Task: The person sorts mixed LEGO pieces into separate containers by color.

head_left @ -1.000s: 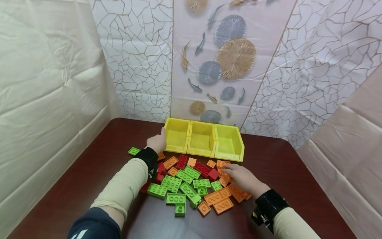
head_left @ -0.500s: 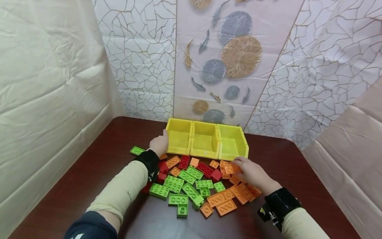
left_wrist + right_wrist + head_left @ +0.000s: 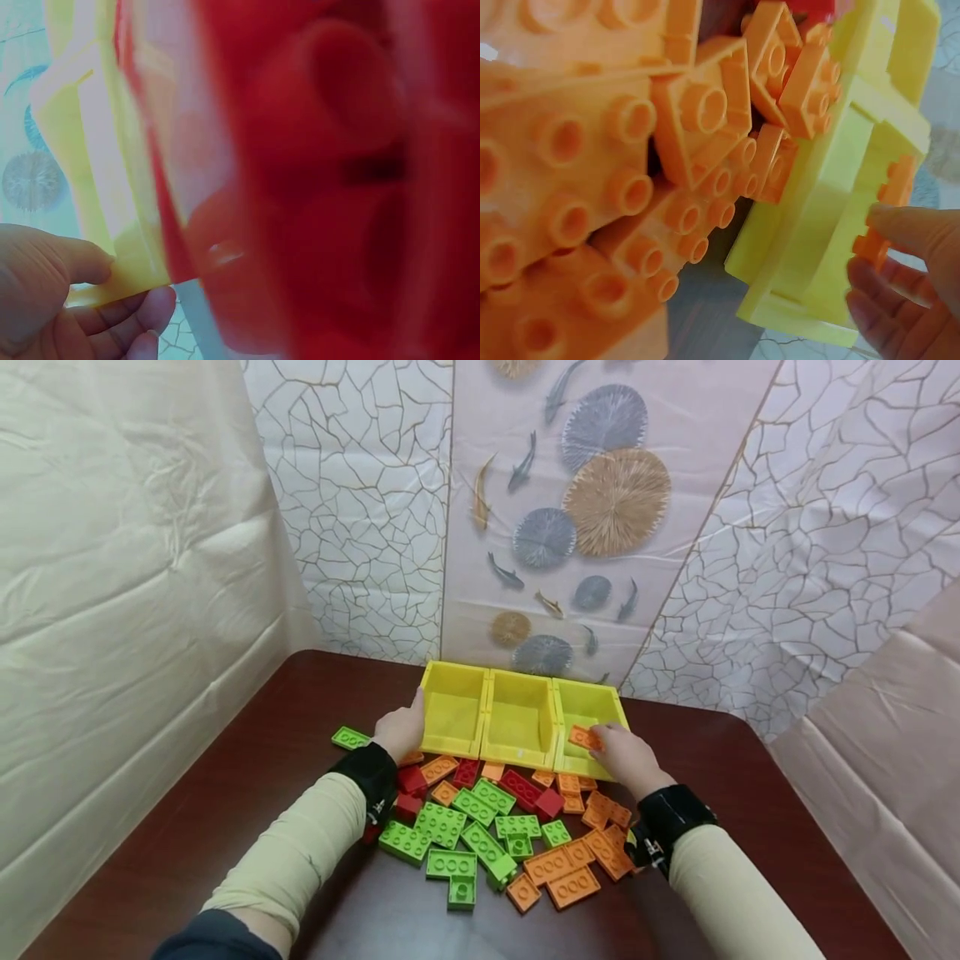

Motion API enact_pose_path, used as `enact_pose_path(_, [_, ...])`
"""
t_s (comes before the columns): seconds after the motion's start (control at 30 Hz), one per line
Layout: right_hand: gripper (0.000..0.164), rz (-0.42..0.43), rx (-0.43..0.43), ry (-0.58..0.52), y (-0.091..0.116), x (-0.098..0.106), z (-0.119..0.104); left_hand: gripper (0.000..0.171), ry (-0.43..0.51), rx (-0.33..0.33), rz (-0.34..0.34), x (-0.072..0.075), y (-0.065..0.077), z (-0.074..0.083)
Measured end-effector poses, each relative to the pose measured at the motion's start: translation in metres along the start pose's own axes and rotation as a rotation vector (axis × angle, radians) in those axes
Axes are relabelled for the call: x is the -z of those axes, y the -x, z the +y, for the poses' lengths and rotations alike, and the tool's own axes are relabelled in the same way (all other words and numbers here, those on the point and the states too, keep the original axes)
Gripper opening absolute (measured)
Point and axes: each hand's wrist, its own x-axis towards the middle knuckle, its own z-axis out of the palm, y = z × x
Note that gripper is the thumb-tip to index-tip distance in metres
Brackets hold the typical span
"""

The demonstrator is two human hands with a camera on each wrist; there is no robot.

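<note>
My right hand (image 3: pixel 632 762) pinches an orange toy brick (image 3: pixel 582 737) over the right compartment of the yellow three-part bin (image 3: pixel 517 758). In the right wrist view the thumb and fingers hold this orange brick (image 3: pixel 901 184) on edge, just inside the bin's wall. At the bin's left end, my left hand (image 3: pixel 402 727) grips its side. The left wrist view has the thumb above and the curled fingers below the yellow edge (image 3: pixel 135 274), while a blurred red brick (image 3: pixel 300 225) fills much of that view.
In front of the bin lie loose bricks: green ones (image 3: pixel 441 823) in the middle, orange ones (image 3: pixel 573 887) to the right, and red ones (image 3: pixel 521 788) among them. A green brick (image 3: pixel 349 737) lies at the far left. Patterned cloth (image 3: pixel 352 527) hangs behind the dark table (image 3: pixel 247 777).
My right hand has picked an orange brick from the pile at the right and carried it up over the right compartment. The left hand stays on the bin's side.
</note>
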Motion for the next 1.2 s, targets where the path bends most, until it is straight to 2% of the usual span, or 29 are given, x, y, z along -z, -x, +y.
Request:
enact_pose_path(0.13, [0.027, -0.1, 0.019, 0.016, -0.016, -0.002, 0.004, 0.054, 0.046, 0.008, -0.013, 0.006, 0.002, 0.003])
enact_pose_path(0.27, [0.02, -0.195, 0.121, -0.03, -0.029, -0.001, 0.005, 0.053, 0.045, 0.014, -0.031, 0.011, 0.003, 0.006])
enact_pose_path(0.4, [0.023, -0.283, 0.202, -0.055, -0.037, -0.002, 0.008, 0.054, 0.02, 0.007, -0.032, 0.011, 0.002, 0.006])
enact_pose_path(0.53, [0.028, -0.368, 0.164, -0.076, -0.039, -0.007, 0.011, 0.049, 0.068, 0.025, -0.02, 0.009, 0.0, 0.006])
enact_pose_path(0.63, [0.027, -0.399, 0.141, -0.08, -0.038, -0.011, 0.011, 0.049, 0.071, 0.028, -0.016, 0.008, 0.001, 0.004])
enact_pose_path(0.8, [0.032, -0.384, 0.114, -0.12, -0.035, -0.018, 0.006, 0.051, 0.062, 0.033, -0.015, 0.006, 0.003, -0.001])
enact_pose_path(0.93, [0.043, -0.348, 0.064, -0.174, -0.019, -0.019, 0.003, 0.055, 0.029, 0.015, -0.019, 0.004, 0.006, 0.0])
enact_pose_path(1.07, [0.048, -0.239, 0.07, -0.209, 0.002, -0.014, 0.002, 0.058, 0.011, -0.009, -0.021, 0.004, 0.008, 0.001])
enact_pose_path(1.2, [0.044, -0.113, 0.142, -0.219, 0.027, -0.005, -0.001, 0.052, 0.062, 0.002, -0.023, 0.006, 0.006, -0.002])
